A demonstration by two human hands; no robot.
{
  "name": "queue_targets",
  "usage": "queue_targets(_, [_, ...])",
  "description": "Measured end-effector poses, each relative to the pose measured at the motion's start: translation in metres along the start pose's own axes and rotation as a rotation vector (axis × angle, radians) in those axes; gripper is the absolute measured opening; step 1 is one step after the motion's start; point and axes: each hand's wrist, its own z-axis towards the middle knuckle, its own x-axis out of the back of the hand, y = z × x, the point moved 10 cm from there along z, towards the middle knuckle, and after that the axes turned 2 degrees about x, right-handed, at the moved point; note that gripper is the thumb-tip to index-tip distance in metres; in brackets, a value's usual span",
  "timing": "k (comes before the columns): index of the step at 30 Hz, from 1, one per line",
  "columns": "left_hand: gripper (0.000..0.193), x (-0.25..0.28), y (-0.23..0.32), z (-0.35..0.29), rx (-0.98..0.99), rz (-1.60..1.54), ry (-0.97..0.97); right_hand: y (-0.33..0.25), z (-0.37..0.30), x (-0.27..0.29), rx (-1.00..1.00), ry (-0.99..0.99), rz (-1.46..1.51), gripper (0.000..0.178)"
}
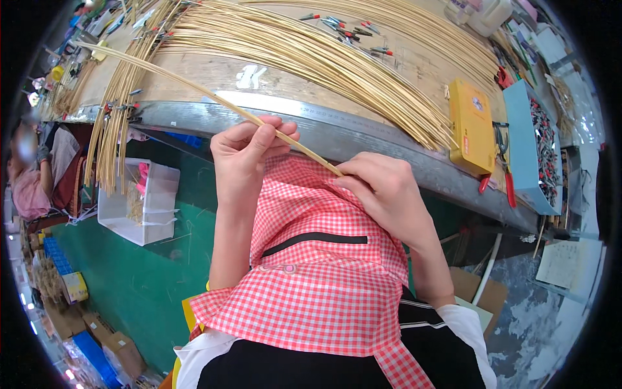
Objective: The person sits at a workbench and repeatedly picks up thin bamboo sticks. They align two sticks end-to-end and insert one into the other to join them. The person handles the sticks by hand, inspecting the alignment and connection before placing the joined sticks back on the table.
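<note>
Both of my hands hold one long thin pale cane strip [188, 83]. My left hand [249, 152] pinches it between thumb and fingers near its near end. My right hand [382, 188] closes on the very end of the strip, just above my red-and-white checked apron [311, 272]. The strip runs up and to the left over the workbench edge [363, 133]. A big fan of similar cane strips [311, 52] lies spread on the wooden bench top beyond my hands.
A yellow box [472, 126] and a blue tray of small clips [538, 146] sit at the bench's right. Red-handled tools [350, 29] lie on the strips. A white bin [139, 201] stands on the green floor at left. Another person [32, 175] sits at far left.
</note>
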Motion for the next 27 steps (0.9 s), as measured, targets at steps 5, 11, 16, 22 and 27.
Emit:
queue_targets(5, [0.02, -0.006, 0.018, -0.003, -0.059, 0.074, -0.033, 0.0, 0.011, -0.004, -0.027, -0.061, 0.105, 0.011])
queue_targets(11, [0.028, -0.05, 0.043, -0.004, -0.136, 0.095, -0.241, -0.012, 0.044, 0.041, -0.146, 0.104, 0.427, 0.009])
queue_targets(16, [0.019, -0.111, 0.072, 0.0, -0.364, 0.299, -0.391, -0.061, 0.073, 0.092, 0.186, 0.433, 0.456, 0.009])
queue_targets(22, [0.014, -0.145, 0.119, 0.009, -0.456, 0.326, -0.471, -0.081, 0.07, 0.132, 0.39, 0.613, 0.335, 0.009])
queue_targets(27, [0.014, -0.159, 0.134, 0.016, -0.512, 0.304, -0.542, -0.085, 0.061, 0.144, 0.447, 0.671, 0.283, 0.009])
